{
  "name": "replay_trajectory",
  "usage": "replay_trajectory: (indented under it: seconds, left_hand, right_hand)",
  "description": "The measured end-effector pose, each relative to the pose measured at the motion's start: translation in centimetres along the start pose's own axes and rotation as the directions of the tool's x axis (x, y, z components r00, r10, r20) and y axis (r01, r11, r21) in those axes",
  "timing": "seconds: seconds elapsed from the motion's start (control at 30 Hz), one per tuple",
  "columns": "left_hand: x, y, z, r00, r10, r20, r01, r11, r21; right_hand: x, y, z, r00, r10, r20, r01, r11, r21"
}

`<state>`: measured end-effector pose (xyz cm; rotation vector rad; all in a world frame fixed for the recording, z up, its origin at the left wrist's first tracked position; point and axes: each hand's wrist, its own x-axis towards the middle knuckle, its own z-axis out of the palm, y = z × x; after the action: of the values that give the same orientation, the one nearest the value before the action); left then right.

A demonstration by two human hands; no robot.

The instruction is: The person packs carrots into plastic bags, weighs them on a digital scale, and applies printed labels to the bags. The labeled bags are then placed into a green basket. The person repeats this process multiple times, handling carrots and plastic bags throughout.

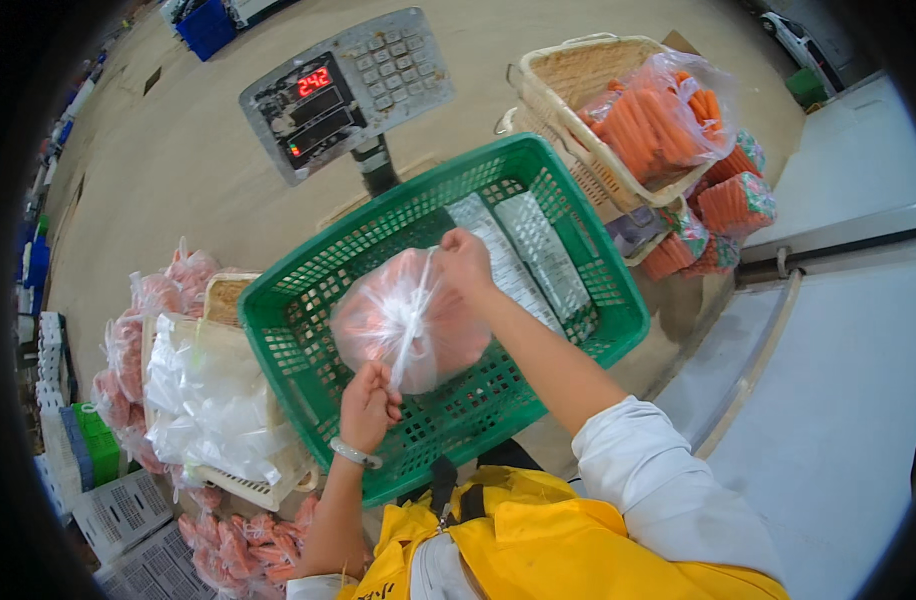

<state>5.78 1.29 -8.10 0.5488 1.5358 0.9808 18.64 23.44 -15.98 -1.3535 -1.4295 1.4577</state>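
Note:
A clear plastic bag of carrots (446, 319), gathered in twisted plastic at its top, rests inside a green plastic basket (578, 375). My left hand (366, 405), with a bangle at the wrist, pinches one end of the bag's twisted plastic on the near side. On the far right of the bag, my right hand (464, 261) grips the other end of that plastic. Two flat printed packs (542, 255) lie in the basket's right part. Behind the basket stands a digital scale display (345, 90) with red lit digits.
A cream basket (536, 97) at upper right holds bagged carrots (653, 127), with more packs of carrots (735, 202) beside it. Clear plastic bags (202, 405) cover a crate at left, beside several filled bags (120, 360). A white panel (825, 390) stands at right.

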Motion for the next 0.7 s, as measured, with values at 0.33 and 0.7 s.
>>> replay_trajectory:
  seconds: [0.33,0.7]
  left_hand:
    - [-2.7,-1.8,-1.3,0.896,0.435,0.089,-0.443,0.867,0.227]
    - [-5.0,-4.6,-3.3,0.875,0.409,-0.260,-0.320,0.890,0.324]
  right_hand:
    - [3.1,3.1,2.1,0.983,0.097,-0.157,-0.165,0.839,-0.519]
    - [-1.0,4.7,-14.4,0.998,-0.060,0.027,0.057,0.578,-0.814]
